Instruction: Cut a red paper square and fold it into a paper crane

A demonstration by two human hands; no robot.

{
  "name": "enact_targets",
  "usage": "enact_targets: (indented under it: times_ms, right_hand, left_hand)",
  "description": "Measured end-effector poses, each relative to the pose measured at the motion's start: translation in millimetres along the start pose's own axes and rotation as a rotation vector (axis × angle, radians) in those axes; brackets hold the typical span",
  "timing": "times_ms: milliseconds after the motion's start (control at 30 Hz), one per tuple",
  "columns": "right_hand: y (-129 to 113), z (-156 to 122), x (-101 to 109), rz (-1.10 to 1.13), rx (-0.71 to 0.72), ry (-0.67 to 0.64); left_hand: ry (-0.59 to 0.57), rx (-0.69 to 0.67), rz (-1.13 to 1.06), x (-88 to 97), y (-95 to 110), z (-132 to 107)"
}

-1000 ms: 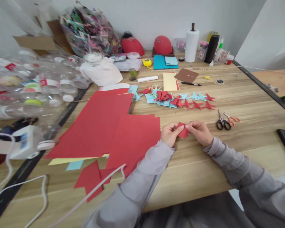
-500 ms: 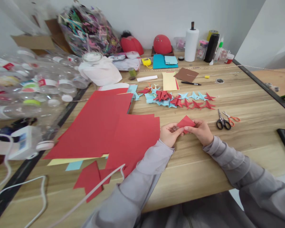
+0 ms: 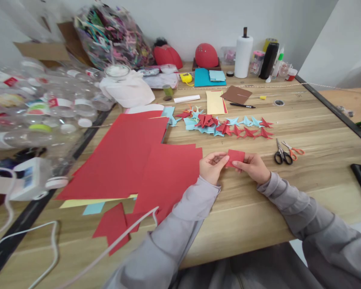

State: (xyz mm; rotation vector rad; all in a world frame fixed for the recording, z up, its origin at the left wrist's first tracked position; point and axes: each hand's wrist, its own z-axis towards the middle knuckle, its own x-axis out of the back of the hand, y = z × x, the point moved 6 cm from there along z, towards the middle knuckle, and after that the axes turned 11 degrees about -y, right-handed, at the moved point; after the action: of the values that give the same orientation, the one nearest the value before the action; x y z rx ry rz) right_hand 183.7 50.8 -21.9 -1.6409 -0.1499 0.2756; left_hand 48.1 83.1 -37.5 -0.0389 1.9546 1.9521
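Both my hands hold a small folded piece of red paper (image 3: 236,156) just above the wooden table (image 3: 313,132). My left hand (image 3: 211,167) pinches its left edge with the fingers curled. My right hand (image 3: 253,167) pinches its right and lower side. Large red paper sheets (image 3: 132,160) lie just left of my hands. A row of folded red and blue paper figures (image 3: 225,125) lies beyond my hands.
Two pairs of scissors (image 3: 284,152) lie to the right of my hands. Several empty plastic bottles (image 3: 39,108) crowd the left side. A paper towel roll (image 3: 243,51), red helmets (image 3: 206,55), a pen (image 3: 242,106) and yellow paper (image 3: 215,102) stand further back. A white cord (image 3: 87,257) crosses the near left.
The red paper piece has been turned between my fingers, from a pointed shape to a flatter square face. Both hands have shifted slightly left and away.
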Motion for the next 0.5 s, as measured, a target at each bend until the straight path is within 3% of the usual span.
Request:
enact_targets:
  times_ms: [100, 500]
  right_hand:
    - [0.9, -0.3, -1.2, -0.019, 0.014, -0.007]
    - [2.9, -0.3, 1.8, -0.038, -0.018, 0.058]
  left_hand:
    - [-0.037, 0.027, -0.009, -2.8, -2.0, 0.8]
    - [0.050, 0.015, -0.002, 3.8, -6.2, 2.5]
